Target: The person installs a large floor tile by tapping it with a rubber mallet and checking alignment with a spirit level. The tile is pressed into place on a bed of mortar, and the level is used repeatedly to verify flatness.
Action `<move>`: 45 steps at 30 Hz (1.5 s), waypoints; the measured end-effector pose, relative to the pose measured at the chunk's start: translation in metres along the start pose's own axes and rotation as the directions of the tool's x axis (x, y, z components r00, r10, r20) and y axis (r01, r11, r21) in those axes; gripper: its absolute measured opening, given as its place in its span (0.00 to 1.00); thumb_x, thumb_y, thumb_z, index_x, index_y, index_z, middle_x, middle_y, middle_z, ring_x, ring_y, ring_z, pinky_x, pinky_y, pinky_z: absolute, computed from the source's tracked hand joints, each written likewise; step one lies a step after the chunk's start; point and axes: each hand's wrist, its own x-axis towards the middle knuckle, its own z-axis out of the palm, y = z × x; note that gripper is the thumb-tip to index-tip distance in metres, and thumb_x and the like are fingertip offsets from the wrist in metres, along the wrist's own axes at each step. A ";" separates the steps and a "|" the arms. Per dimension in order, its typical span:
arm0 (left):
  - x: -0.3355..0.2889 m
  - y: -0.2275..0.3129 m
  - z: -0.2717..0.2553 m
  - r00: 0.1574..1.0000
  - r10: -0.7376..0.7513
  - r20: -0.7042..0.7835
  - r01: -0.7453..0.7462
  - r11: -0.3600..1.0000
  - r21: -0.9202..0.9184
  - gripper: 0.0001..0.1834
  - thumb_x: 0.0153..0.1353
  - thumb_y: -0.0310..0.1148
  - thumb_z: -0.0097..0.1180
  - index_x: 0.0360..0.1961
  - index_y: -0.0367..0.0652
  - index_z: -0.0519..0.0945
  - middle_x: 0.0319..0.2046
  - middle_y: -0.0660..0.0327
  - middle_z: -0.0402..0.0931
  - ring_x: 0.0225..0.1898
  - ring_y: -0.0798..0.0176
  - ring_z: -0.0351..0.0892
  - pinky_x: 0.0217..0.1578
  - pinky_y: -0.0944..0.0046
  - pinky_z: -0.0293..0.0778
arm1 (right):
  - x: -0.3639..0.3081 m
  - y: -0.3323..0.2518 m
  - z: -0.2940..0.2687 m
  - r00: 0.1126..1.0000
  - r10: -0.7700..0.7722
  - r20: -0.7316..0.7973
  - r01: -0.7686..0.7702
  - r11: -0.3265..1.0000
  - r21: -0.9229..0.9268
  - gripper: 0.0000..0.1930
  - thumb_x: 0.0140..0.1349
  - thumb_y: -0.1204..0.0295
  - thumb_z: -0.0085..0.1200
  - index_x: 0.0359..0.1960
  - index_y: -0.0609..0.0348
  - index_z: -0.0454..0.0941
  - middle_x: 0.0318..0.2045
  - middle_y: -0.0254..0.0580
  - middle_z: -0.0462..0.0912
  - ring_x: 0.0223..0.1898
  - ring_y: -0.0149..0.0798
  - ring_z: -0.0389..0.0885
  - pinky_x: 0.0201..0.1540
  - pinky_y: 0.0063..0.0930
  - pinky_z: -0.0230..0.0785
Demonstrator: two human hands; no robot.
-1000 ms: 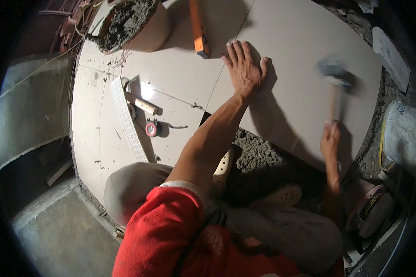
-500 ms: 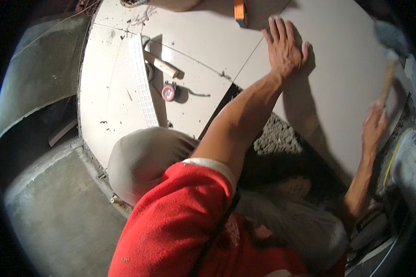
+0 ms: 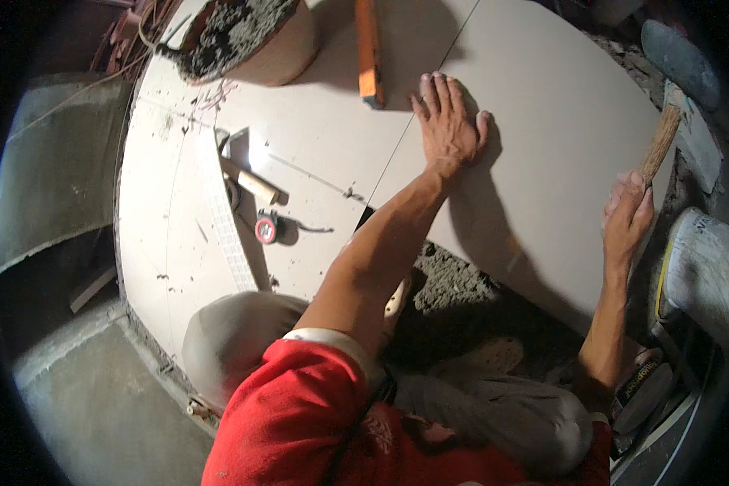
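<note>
Here, left hand (image 3: 449,136) spread flat on a pale tile (image 3: 567,154), right hand (image 3: 627,212) gripping a wooden-handled mallet (image 3: 665,125)

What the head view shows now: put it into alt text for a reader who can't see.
A person's right hand grips a mallet by its wooden handle while the left hand lies spread on pale floor tiling. To its left are an orange bar and a container of grey mortar; rough grey material shows nearer the person.
</note>
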 end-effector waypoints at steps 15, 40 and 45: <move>0.005 -0.006 0.004 0.999 0.000 -0.037 0.000 1.000 0.003 0.45 0.73 0.58 0.41 0.81 0.36 0.53 0.82 0.48 0.47 0.83 0.39 0.37 0.79 0.30 0.34 | -0.019 -0.002 0.049 0.974 0.190 0.125 -0.226 0.871 0.436 0.23 0.80 0.45 0.43 0.42 0.54 0.74 0.23 0.29 0.71 0.17 0.27 0.65 0.17 0.26 0.62; -0.001 -0.006 0.008 0.992 -0.051 -0.113 0.051 0.999 -0.005 0.46 0.73 0.59 0.44 0.79 0.34 0.56 0.81 0.48 0.50 0.83 0.38 0.38 0.78 0.31 0.39 | -0.078 0.026 0.064 0.954 0.299 0.033 -0.290 0.883 0.368 0.25 0.78 0.40 0.44 0.36 0.48 0.67 0.20 0.26 0.66 0.15 0.24 0.61 0.15 0.23 0.52; 0.024 -0.042 -0.041 0.947 0.273 0.171 -0.287 0.955 0.068 0.52 0.66 0.64 0.54 0.79 0.37 0.57 0.80 0.46 0.52 0.82 0.40 0.43 0.76 0.28 0.44 | -0.085 0.033 0.031 0.905 0.337 0.258 -0.381 0.913 0.143 0.24 0.80 0.44 0.43 0.44 0.52 0.75 0.21 0.25 0.65 0.17 0.23 0.63 0.16 0.23 0.54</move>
